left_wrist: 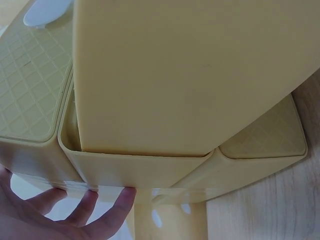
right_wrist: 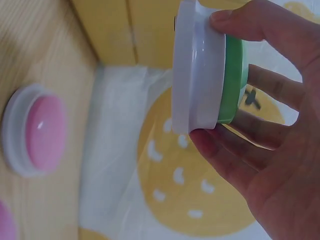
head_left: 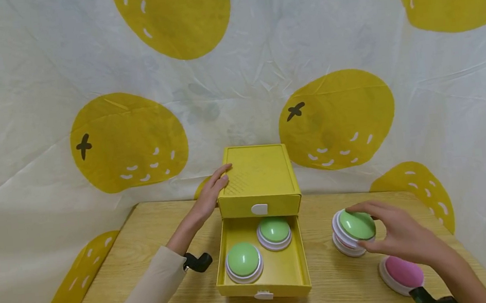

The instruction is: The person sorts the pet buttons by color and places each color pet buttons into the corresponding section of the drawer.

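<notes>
My right hand (head_left: 402, 231) grips a push button with a green dome and white base (head_left: 357, 224), thumb and fingers around its rim. In the right wrist view this button (right_wrist: 202, 75) is off the table, apart from a pink-domed button (right_wrist: 46, 134). My left hand (head_left: 207, 200) rests against the left side of a yellow two-drawer box (head_left: 260, 172), its fingertips at the top edge. The lower drawer (head_left: 285, 269) is pulled out and holds two green buttons, one in front (head_left: 243, 259) and one further back (head_left: 275, 230). The upper drawer front (head_left: 235, 208) is closed.
Another pink button (head_left: 404, 271) lies on the wooden table (head_left: 326, 290), below my right hand. A white cloth with yellow fruit prints (head_left: 230, 113) hangs right behind the table. The pulled-out drawer juts toward me, with a white tab (head_left: 263, 295) at its front.
</notes>
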A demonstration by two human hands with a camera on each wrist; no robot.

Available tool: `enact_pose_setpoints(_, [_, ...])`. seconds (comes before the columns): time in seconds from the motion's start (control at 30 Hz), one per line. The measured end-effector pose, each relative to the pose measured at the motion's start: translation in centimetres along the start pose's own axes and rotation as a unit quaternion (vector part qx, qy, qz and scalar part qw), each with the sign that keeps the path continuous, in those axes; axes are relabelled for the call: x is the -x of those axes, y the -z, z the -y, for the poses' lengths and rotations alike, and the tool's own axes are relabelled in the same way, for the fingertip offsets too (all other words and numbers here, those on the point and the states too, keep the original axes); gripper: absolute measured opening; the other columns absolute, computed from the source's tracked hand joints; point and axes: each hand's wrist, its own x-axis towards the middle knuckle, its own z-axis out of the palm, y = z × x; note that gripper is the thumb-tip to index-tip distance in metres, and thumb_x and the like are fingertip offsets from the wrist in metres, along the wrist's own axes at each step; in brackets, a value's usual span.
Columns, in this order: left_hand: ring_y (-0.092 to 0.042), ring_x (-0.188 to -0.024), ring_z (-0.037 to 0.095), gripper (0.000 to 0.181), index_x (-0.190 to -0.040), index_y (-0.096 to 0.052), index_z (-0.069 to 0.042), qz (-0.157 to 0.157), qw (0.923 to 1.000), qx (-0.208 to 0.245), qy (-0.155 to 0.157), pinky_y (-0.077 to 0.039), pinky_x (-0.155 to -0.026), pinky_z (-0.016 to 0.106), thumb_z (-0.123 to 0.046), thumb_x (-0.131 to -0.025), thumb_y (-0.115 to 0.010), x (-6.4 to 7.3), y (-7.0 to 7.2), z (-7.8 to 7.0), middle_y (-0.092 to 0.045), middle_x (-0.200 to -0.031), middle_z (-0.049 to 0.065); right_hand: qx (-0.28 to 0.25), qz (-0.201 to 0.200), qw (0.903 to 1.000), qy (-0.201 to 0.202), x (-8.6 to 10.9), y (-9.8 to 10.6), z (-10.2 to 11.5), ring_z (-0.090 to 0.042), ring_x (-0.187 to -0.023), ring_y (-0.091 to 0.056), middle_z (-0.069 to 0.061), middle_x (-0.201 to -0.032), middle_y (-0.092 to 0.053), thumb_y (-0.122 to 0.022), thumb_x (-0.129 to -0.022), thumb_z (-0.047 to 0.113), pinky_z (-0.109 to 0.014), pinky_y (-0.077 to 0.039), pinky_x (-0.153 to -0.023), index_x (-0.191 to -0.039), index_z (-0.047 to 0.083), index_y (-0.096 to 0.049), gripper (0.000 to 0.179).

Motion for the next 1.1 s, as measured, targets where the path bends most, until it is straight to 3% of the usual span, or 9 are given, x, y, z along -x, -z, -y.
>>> enact_pose_setpoints(0.23, [-0.034,-0.154,0.03,0.05,-0.16,-0.036,-0.033,-0.005,0.9999,0.01,0.011,-0.039,-0.116,0.061,-0.046,-0.112,-0.038,0.0,-0.1,-0.3,-0.03,-0.169,-0.005,-0.007,-0.002,0.9992,0.04,-2.3,-0.2,2.4,-0.008,-0.107,-0.065,0.008,-0.125,-0.069,-0.096,-0.064,0.014,-0.008,-0.045,-0.092,-0.128,0.023,-0.068,0.071])
enact_pose_setpoints(0.33, [-0.033,-0.154,0.029,0.05,-0.16,-0.037,-0.032,-0.008,0.9999,0.005,0.008,-0.035,-0.119,0.06,-0.045,-0.112,-0.038,-0.1,-0.1,-0.3,-0.031,-0.169,-0.005,-0.018,-0.003,0.9982,0.057,-3.1,-0.4,3.4,-0.009,-0.108,-0.064,0.008,-0.126,-0.068,-0.095,-0.064,0.014,-0.007,-0.043,-0.094,-0.129,0.023,-0.068,0.071])
enact_pose_setpoints(0.53, [-0.028,-0.157,0.03,0.051,-0.161,-0.035,-0.028,-0.005,1.0,0.002,-0.002,-0.026,-0.124,0.061,-0.042,-0.113,-0.037,-0.1,0.0,-0.1,-0.03,-0.17,-0.001,-0.034,0.003,0.9953,0.091,-4.5,-1.0,5.0,-0.01,-0.111,-0.064,0.008,-0.127,-0.067,-0.093,-0.064,0.014,-0.012,-0.047,-0.094,-0.13,0.025,-0.068,0.072])
enact_pose_setpoints(0.63, [-0.031,-0.155,0.031,0.051,-0.161,-0.035,-0.029,-0.003,1.0,0.008,0.003,-0.032,-0.121,0.06,-0.043,-0.112,-0.037,-0.1,0.0,-0.1,-0.029,-0.17,0.0,-0.04,0.011,0.9939,0.102,-5.1,-1.4,5.8,-0.01,-0.112,-0.064,0.009,-0.127,-0.066,-0.093,-0.064,0.017,-0.017,-0.051,-0.094,-0.131,0.025,-0.068,0.071])
enact_pose_setpoints(0.83, [-0.049,-0.142,0.036,0.052,-0.161,-0.035,-0.03,-0.003,0.9995,0.025,0.017,-0.054,-0.099,0.051,-0.045,-0.112,-0.036,-0.2,0.2,0.0,-0.03,-0.169,0.003,-0.072,0.036,0.9888,0.126,-6.2,-2.5,7.2,-0.009,-0.111,-0.064,0.011,-0.127,-0.067,-0.093,-0.068,0.021,-0.028,-0.056,-0.091,-0.13,0.023,-0.067,0.067])
enact_pose_setpoints(1.1, [-0.047,-0.144,0.035,0.052,-0.162,-0.035,-0.028,-0.001,0.9995,0.027,0.015,-0.049,-0.106,0.051,-0.044,-0.112,-0.037,-0.3,0.1,0.0,-0.029,-0.169,0.004,-0.114,0.091,0.9813,0.126,-7.1,-4.9,8.3,-0.004,-0.105,-0.063,0.013,-0.123,-0.067,-0.09,-0.074,0.029,-0.03,-0.057,-0.085,-0.129,0.025,-0.067,0.059])
